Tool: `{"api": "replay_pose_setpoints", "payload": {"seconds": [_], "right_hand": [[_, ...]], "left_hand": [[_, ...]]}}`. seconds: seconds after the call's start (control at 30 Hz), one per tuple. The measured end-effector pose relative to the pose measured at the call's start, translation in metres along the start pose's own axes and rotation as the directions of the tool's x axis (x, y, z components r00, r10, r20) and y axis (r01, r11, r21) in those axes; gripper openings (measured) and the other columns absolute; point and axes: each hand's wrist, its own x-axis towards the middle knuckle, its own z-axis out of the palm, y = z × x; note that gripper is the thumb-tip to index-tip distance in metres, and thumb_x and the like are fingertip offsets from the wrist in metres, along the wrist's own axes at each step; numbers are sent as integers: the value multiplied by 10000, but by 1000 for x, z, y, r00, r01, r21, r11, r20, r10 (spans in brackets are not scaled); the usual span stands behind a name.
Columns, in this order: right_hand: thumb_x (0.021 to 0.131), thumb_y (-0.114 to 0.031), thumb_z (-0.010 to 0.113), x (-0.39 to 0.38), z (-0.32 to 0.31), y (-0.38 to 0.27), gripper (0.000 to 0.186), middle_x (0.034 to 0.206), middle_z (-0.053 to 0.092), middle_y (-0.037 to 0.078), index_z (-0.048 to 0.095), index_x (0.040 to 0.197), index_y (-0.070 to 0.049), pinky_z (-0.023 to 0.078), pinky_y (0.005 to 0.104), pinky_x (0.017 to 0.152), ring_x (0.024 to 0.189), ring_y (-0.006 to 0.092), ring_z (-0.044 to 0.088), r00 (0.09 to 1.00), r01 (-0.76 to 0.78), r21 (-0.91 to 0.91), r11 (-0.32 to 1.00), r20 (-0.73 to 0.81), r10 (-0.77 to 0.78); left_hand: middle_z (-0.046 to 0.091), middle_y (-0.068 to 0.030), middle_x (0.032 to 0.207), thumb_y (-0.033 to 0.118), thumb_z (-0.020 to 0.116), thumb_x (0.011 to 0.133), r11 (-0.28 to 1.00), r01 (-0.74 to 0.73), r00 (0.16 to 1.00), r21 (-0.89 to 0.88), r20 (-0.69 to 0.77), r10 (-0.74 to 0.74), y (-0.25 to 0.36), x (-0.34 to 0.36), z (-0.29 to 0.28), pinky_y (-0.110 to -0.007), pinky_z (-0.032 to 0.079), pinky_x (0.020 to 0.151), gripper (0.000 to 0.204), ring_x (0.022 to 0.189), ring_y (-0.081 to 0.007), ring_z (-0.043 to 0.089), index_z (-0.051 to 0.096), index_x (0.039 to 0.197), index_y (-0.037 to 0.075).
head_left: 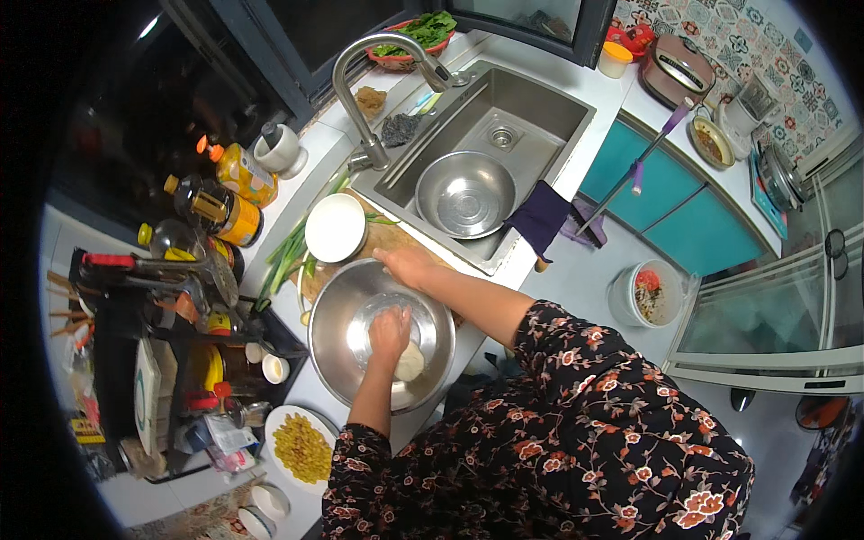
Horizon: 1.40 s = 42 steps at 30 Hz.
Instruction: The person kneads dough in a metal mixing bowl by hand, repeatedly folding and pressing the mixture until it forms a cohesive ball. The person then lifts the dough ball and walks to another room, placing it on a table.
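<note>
A large stainless steel mixing bowl (pixel 335 346) stands at the edge of a wooden cutting board (pixel 389 236). Inside it lies a smooth pale lump of dough (pixel 410 364), low on the right side. My left hand (pixel 391 331) is in the bowl beside the dough, its fingers curled; whether anything is in them is hidden. My right hand (pixel 407 267) grips the bowl's far rim. Just beyond the bowl, a white bowl (pixel 335 228) sits on the board, next to green onions (pixel 286 256).
Ahead is a sink (pixel 540 108) with a metal basin (pixel 465 193) under a tall faucet (pixel 346 90). Bottles (pixel 216 209) and a crowded rack (pixel 171 360) line the left. A plate of yellow pieces (pixel 302 447) stands near left. A white bucket (pixel 646 293) is on the floor at right.
</note>
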Motion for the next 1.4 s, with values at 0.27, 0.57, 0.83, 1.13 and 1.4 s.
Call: {"api": "replay_pose_setpoints", "payload": {"seconds": [0.27, 0.57, 0.83, 1.13, 1.4], "right_hand": [[846, -170, 521, 0, 29, 9, 228, 748, 615, 164, 508, 1061, -94, 454, 454, 584, 702, 360, 601, 998, -50, -22, 999, -28, 49], [905, -236, 425, -7, 23, -3, 231, 775, 616, 159, 542, 1019, -72, 460, 456, 620, 735, 349, 604, 999, -14, -52, 999, -35, 13], [930, -319, 340, 8, 21, 6, 321, 869, 642, 167, 521, 1071, -95, 452, 446, 746, 825, 363, 603, 997, -82, 52, 995, 11, 81], [924, -340, 350, -7, 3, -3, 366, 901, 636, 191, 551, 1077, -75, 447, 449, 778, 869, 354, 604, 998, -70, 113, 991, 7, 70], [935, -320, 333, -7, 9, 0, 370, 947, 617, 204, 575, 1073, -76, 440, 449, 814, 906, 364, 592, 999, -30, 53, 998, -37, 32]], "left_hand": [[608, -141, 749, 284, 532, 831, 996, 10, 1000, 88, 13, -11, -11, 13, 17, -450, 470, 629, 261, 721, -337, 592, 584, 707, 60], [603, -142, 701, 291, 646, 704, 995, -86, 991, 44, -101, 90, -18, 28, 38, -446, 455, 605, 246, 675, -324, 587, 615, 788, 62], [618, -164, 697, 297, 485, 856, 994, -100, 993, -34, 56, 102, -21, 38, 1, -453, 465, 612, 283, 693, -331, 608, 602, 772, 54], [609, -115, 666, 255, 527, 813, 994, -72, 996, 77, 63, 67, 6, -44, -39, -415, 442, 683, 235, 681, -280, 581, 629, 742, 56], [636, -155, 799, 235, 549, 812, 991, -132, 989, -13, -75, 131, 17, -63, -42, -437, 460, 647, 229, 719, -357, 585, 663, 743, 49]]}}
